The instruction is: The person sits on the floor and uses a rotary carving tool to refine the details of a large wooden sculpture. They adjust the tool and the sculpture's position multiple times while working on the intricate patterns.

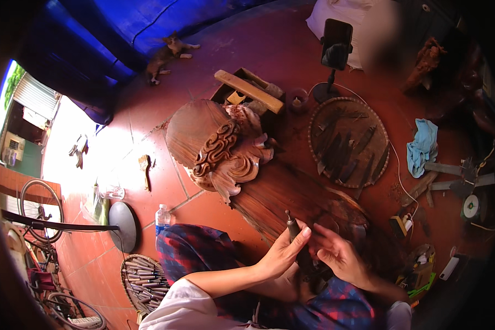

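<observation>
My left hand [280, 256] is closed around a dark rotary tool handpiece [292, 224], its thin metal tip with a small rounded end pointing up. Close beside it on the right is my right hand [344, 261], with its fingers bent but apart and nothing visible in them. Both hands are above my lap, at the near end of a long dark wooden slab [291, 195]. Beyond them lies a brown wood carving [198, 129] with a smooth domed top and scrolled, wavy relief on its near right side. What lies below my hands is partly hidden.
A round woven tray [312, 137] of dark wood pieces lies far right, near a phone on a stand [335, 47]. A basket of carving tools [127, 272] stands near left, a water bottle [162, 217] beside my knee. A cat [168, 58] lies far back.
</observation>
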### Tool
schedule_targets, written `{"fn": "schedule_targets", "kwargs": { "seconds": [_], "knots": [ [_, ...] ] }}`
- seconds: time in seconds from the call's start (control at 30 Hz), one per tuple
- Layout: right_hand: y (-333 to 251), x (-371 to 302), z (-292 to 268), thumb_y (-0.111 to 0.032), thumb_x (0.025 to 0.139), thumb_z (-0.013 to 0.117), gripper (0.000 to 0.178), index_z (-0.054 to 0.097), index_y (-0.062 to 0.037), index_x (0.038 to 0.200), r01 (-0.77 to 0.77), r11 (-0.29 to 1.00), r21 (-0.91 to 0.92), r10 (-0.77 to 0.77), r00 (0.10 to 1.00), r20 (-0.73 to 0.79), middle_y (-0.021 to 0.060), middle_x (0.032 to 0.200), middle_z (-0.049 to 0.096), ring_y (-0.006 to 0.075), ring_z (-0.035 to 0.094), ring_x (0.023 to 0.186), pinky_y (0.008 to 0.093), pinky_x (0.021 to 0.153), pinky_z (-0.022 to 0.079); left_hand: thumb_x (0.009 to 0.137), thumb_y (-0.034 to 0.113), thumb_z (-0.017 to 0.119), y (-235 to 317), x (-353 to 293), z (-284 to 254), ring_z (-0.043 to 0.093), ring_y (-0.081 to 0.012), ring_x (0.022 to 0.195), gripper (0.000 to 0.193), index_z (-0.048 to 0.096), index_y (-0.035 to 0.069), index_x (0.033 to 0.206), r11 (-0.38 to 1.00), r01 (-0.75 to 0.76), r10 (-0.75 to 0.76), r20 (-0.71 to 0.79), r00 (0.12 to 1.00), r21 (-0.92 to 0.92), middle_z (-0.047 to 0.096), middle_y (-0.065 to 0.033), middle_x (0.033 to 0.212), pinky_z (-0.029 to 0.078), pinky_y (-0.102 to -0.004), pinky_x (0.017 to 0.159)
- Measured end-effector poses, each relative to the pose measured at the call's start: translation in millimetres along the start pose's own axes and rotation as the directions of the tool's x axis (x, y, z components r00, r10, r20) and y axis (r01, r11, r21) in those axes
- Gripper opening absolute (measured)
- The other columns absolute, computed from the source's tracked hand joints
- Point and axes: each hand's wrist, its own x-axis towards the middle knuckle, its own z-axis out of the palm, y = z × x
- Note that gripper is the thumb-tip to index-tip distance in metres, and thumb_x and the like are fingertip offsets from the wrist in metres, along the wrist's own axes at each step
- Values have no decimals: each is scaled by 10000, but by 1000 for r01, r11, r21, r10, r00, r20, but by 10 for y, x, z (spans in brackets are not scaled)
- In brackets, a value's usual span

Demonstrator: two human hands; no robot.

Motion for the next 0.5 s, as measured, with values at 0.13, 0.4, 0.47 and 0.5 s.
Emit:
{"fn": "schedule_targets", "kwargs": {
  "seconds": [0.13,0.4,0.47,0.5],
  "knots": [
    [119,-22,-60,-227,960,522,391,401,17,1241,-73,991,109,48,975,216,84,988,606,120,590,873,234,736,489,1018,257,361,148,24,47,520,-183,1087,341,351,74,1306,988,17,-5,72,997,-157,484,-116,1208,425,-318,936],
    [142,81,-29,-505,933,470,450,495,-60,987,-531,597,601,19,758,652,-17,607,432,41,364,414,180,366,293,960,160,498,181,77,-87,451,-229,1254,534,270,25,1425,957,74,70,470,880,-280,444,-162,1380,349,-357,1051],
    [135,113,25,-445,909,563,375,498,-76,923,-566,550,614,17,743,669,-20,595,431,35,359,411,180,377,280,937,143,545,123,85,-175,509,-217,1187,462,383,10,1348,960,60,73,453,888,-273,535,-147,1269,391,-357,1018],
    [148,102,25,-407,901,589,353,507,-67,952,-489,666,564,84,799,595,-13,615,456,56,401,435,198,403,319,919,153,575,116,74,-170,510,-230,1183,443,419,9,1308,968,27,77,400,913,-248,558,-146,1226,351,-373,1045]
  ]
}}
